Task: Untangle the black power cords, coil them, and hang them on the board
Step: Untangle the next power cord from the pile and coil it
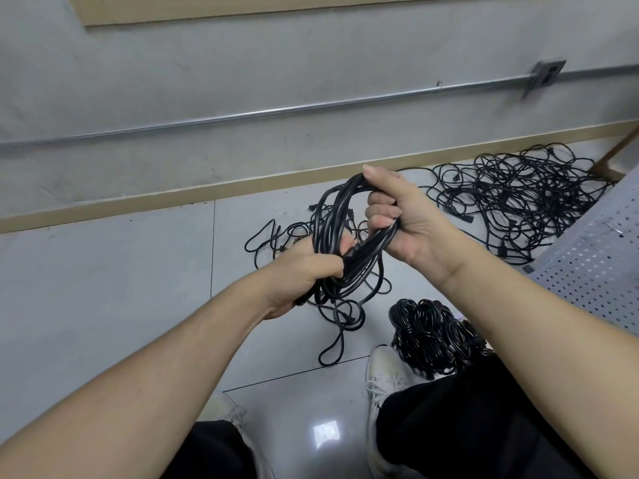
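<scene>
A coil of black power cord point(332, 216) hangs between both hands above the floor. My right hand point(401, 219) grips the coil's upper right side, fingers curled round the bundled strands. My left hand point(304, 271) grips the coil's lower part, fingers wrapped round it. Loose loops and a plug end point(340, 316) trail from the coil down to the floor. A large tangled heap of black cords point(518, 205) lies on the floor by the wall at the right. A pile of coiled cords point(432, 335) rests near my right foot.
A white perforated board point(594, 261) leans in at the right edge. The grey wall carries a metal conduit point(276, 110) and an outlet box point(546, 76). A beige baseboard point(138, 202) runs along the tiled floor. My white shoes point(383, 371) stand below.
</scene>
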